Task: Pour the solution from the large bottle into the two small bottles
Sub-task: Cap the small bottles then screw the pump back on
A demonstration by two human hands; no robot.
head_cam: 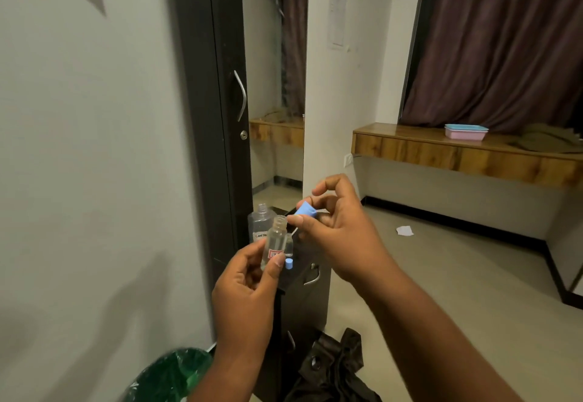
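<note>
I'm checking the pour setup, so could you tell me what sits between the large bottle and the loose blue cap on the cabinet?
In the head view, the hand-held small bottle crosses that stretch in front, between the large bottle and loose blue cap; the second small bottle stands just behind.

Upper center-right of frame: paper sheet (pixel 339 7) on the white wall, headed "WS 12"; the print below it too small to read. Lower center: large clear bottle (pixel 261 223) has an orange handwritten label, "CONTR" readable, the rest hidden behind the small bottle (pixel 275 242). The small bottle carries a red-bordered label, its text unreadable.
</note>
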